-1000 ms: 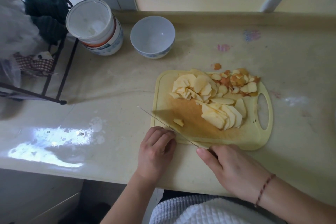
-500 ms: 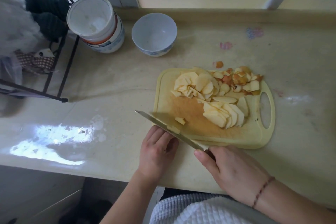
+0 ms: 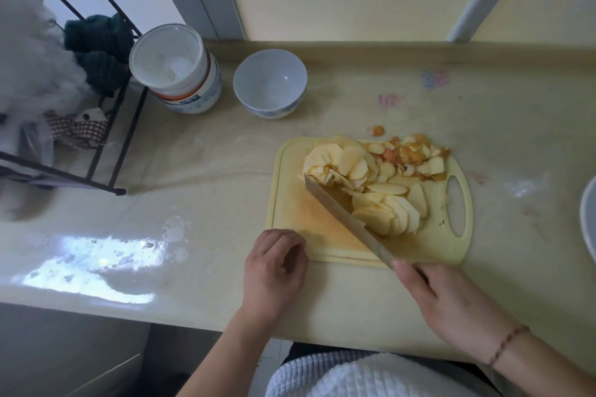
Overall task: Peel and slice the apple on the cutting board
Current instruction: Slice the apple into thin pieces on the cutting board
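A yellow cutting board lies on the counter with a heap of pale apple slices on it. Orange-red peel scraps are piled at its far right corner. My right hand grips the handle of a knife. The flat blade lies across the board with its edge against the left side of the slices. My left hand rests on the counter at the board's near left corner, fingers loosely curled, holding nothing.
An empty white bowl and a stack of bowls stand at the back left. A black wire rack with cloths is at far left. A plate rim shows at the right edge. One peel scrap lies on the counter.
The knife has swung from the board's left edge to the right, its blade now against the slices. The small loose piece near the board's front left no longer shows. My left hand stays put.
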The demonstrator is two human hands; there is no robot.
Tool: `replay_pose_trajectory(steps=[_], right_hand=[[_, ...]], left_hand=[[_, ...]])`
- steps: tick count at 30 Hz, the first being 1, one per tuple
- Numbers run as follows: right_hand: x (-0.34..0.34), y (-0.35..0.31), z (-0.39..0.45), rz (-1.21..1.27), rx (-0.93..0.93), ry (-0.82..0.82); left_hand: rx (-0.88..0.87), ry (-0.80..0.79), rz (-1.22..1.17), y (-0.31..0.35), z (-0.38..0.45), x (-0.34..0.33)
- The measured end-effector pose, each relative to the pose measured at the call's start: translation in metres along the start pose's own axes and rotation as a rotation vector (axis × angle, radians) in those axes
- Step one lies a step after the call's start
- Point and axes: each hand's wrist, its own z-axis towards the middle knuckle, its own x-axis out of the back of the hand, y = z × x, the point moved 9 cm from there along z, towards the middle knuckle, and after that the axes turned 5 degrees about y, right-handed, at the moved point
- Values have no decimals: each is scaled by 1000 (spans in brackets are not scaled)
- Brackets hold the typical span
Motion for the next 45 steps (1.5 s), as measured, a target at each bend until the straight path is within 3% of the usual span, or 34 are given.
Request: replay_pose_trajectory(steps=[3, 5, 8, 13, 16, 24, 27, 29, 33, 45], right_hand=[[11, 1, -14, -121, 43, -10], [21, -5, -20, -298, 76, -18], [35, -12, -22, -476, 136, 13], [38, -14, -20, -595, 261, 83], [34, -16, -21, -656, 329, 100], [32, -20, -20, -640, 420, 130], [36, -20, -20, -618, 431, 146], [39, -18, -19, -619, 439, 164], [36, -17, -22, -655, 471, 144], [42, -12, -30, -681, 492, 129]], left_hand=[[75, 146, -110, 12, 5, 23], [-134, 172, -119, 49, 15, 33], [-374, -66, -6, 92, 27, 8], [-107, -469, 222, 64, 45, -41], [-29, -582, 273, 58, 47, -56], [-153, -486, 467, 59, 64, -70], [-210, -406, 425, 68, 60, -66], [-147, -421, 396, 68, 58, -65], [-11, -548, 585, 47, 57, -69], [-9, -390, 562, 31, 67, -67]])
